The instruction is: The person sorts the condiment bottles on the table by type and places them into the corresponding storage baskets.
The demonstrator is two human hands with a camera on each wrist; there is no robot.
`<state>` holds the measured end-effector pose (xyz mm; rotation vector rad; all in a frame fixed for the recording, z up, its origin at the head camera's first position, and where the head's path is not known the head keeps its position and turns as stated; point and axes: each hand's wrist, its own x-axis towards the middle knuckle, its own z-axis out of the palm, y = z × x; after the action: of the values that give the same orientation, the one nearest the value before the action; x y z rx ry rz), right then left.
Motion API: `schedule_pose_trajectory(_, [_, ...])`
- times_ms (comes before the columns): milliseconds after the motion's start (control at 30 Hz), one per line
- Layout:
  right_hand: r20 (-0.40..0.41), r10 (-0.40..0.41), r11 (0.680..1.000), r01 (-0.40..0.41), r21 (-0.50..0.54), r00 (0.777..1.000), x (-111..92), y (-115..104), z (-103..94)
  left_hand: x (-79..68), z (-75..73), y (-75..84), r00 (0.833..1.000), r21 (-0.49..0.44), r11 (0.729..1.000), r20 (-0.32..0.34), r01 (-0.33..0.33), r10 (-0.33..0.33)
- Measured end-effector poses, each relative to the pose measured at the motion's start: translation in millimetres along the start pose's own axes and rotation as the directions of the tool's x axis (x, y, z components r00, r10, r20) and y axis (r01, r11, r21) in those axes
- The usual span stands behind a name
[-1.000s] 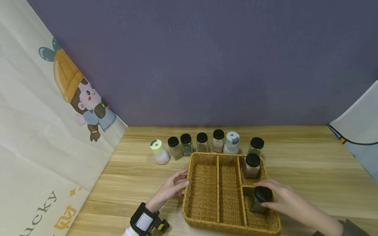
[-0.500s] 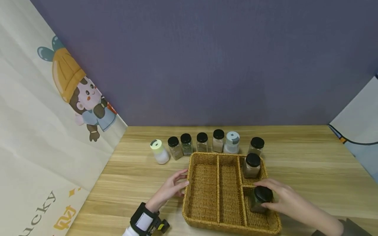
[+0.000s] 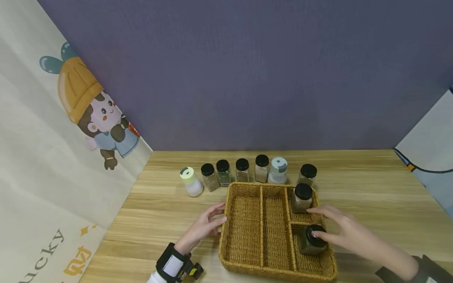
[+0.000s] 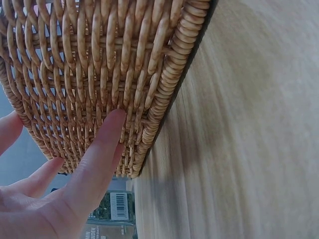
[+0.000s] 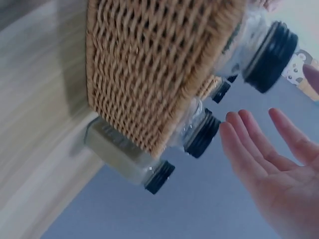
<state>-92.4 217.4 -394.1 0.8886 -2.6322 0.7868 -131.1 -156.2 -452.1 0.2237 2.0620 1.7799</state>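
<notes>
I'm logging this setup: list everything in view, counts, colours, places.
Basket: 1, tan, on table
Jars inside: 2, black lids, right compartments
Jars outside: 5, black lids, beyond basket
Yellow-topped bottle: 1, white, left of jars
Blue-topped bottle: 1, white, among outside jars
Table: 1, brown, below
Wall: 1, purplish, behind
Cartoon sheet: 1, cream, left
Cable: 1, black, right, beside pale surface
Wristband: 1, black, left wrist
Sleeves: 2, white left, grey right
Left grip: 1, bare, against basket
Right grip: 1, bare, near inside jars
</notes>
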Motion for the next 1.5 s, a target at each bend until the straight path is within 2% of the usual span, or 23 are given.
schedule_pose_trajectory(133, [-0.064, -0.071, 0.997, 0.069, -0.026, 0.995, 6, 2, -4.2, 0.3, -0.2, -0.5, 1.0, 0.001, 1.0, 0.001, 0.001, -0.001])
schedule_pose_trajectory(300, [-0.088, -0.104, 0.994, 0.102, -0.027, 0.991, 13, 6, -9.2, 0.2, -0.5, -1.0, 1.0, 0.0, 1.0, 0.006, -0.006, 0.006])
schedule_pose_trajectory(467, [-0.052, -0.042, 0.999, 0.041, -0.022, 0.998, 21, 9, -16.5, 0.6, -0.8, -1.3, 1.0, 0.001, 1.0, 0.003, -0.001, 0.001])
schedule_pose_trajectory(700, [-0.036, -0.024, 0.999, 0.023, -0.023, 0.999, 35, 19, -24.6, 0.1, -0.4, -2.6, 1.0, -0.027, 1.0, 0.006, 0.002, -0.002])
schedule_pose_trajectory(833, [0.024, 0.059, 0.998, -0.059, 0.008, 0.998, 44, 25, -29.7, 0.5, 0.0, -2.9, 1.0, -0.03, 1.0, 0.007, -0.003, 0.003])
schedule_pose_trajectory(1000, [0.083, 0.123, 0.991, -0.128, 0.047, 0.989, 54, 34, -33.8, 0.5, -0.1, -2.8, 1.0, -0.031, 0.999, 0.007, 0.005, -0.005])
schedule_pose_trajectory(1133, [0.094, 0.14, 0.988, -0.145, 0.047, 0.986, 60, 44, -34.1, 0.6, -0.3, -2.9, 1.0, -0.028, 1.0, 0.006, 0.006, -0.006])
schedule_pose_trajectory(1500, [0.047, 0.155, 0.987, -0.157, 0.043, 0.987, 76, 69, -31.8, -0.2, -0.7, -2.9, 1.0, -0.011, 1.0, 0.007, 0.0, 0.0])
